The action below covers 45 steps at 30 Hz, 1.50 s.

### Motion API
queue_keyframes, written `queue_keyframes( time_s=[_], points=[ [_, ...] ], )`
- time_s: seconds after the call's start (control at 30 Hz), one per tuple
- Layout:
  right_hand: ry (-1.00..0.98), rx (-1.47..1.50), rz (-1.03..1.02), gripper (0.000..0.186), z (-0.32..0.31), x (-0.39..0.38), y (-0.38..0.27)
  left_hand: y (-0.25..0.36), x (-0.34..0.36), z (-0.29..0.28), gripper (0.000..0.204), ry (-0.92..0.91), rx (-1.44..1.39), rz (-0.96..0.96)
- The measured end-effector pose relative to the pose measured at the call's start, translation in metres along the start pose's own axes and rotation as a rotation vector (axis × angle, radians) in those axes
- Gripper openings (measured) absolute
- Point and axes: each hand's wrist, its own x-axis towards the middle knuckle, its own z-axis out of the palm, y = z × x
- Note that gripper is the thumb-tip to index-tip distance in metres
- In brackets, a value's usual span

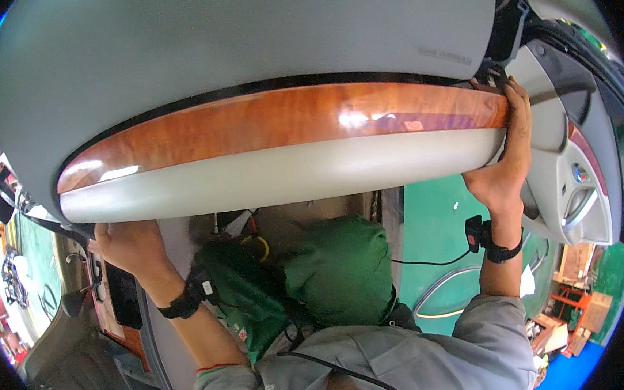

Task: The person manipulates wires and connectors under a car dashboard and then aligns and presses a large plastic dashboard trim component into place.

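Note:
A long dashboard trim panel point(284, 120), with a glossy wood-look strip above a pearly cream band, spans the lower front of a grey car dashboard point(241, 35). My right hand point(509, 139) is closed round the panel's right end, with fingers at the top corner and the heel of the hand by the lower edge. Below the panel's left end, my left hand point(131, 247) is raised against the lower edge. Its fingers are mostly hidden behind that edge. Dark bands with small devices circle both wrists. Between the wood strip and the dashboard runs a dark gap.
An open car door point(581, 174) with a cream and grey lining stands at the right. My green-clad knees point(340, 270) lie under the panel. The centre console point(126, 297) is at the left. A grey hose point(444, 287) lies on the green floor outside; boxes point(596, 312) stand farther right.

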Motion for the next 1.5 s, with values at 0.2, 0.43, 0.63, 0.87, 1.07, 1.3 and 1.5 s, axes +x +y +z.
queue_keyframes(
  time_s=[0.2, 0.43, 0.63, 0.87, 1.07, 1.3, 1.5],
  points=[
    [-0.012, -0.011, 0.001, 0.09, -0.004, -0.003, 0.002, 0.017, -0.04, 0.057, 0.051, -0.208, -0.412, -0.214],
    [-0.036, -0.009, -0.063, 0.098, -0.004, -0.004, 0.008, 0.005, -0.037, 0.058, 0.037, -0.139, -0.368, -0.249],
    [-0.066, 0.0, -0.047, 0.102, -0.005, -0.003, 0.009, 0.007, -0.039, 0.06, 0.032, -0.21, -0.328, -0.21],
    [-0.039, 0.074, 0.013, 0.094, -0.004, -0.003, 0.008, -0.001, -0.045, 0.056, 0.052, -0.105, -0.24, -0.207],
    [-0.068, 0.012, -0.03, 0.094, -0.001, 0.001, 0.007, -0.004, -0.046, 0.057, 0.048, -0.121, -0.303, -0.245],
    [-0.08, -0.035, 0.017, 0.084, 0.001, 0.0, -0.009, 0.003, -0.046, 0.056, 0.048, -0.234, -0.217, -0.262],
    [-0.058, -0.06, 0.061, 0.088, -0.003, -0.004, -0.003, -0.004, -0.041, 0.056, 0.042, -0.259, -0.263, -0.273]
  ],
)
